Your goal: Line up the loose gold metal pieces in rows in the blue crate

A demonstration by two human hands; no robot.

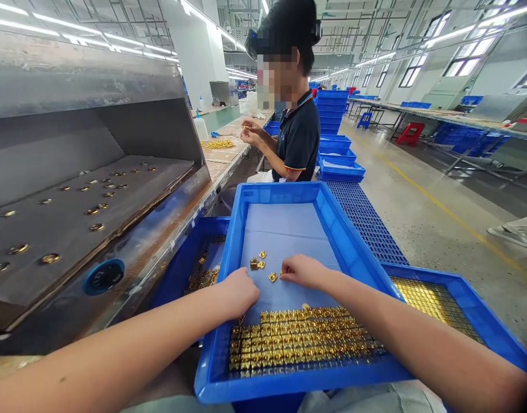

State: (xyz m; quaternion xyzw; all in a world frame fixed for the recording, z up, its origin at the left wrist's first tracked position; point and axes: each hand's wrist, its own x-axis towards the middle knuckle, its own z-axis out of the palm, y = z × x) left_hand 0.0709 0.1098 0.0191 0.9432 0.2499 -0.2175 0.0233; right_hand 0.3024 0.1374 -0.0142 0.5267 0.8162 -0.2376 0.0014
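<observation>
Paper (284, 221) lies bare between right hand (304, 271) and far tray rim (280, 186).

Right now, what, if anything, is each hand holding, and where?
The right hand seems to pinch a gold piece, but its fingertips hide which part. Whether the left hand holds anything cannot be told.

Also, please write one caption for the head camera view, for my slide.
Left hand and right hand over a blue tray: gold-coloured pieces in rows, a few loose pieces beyond.
</observation>
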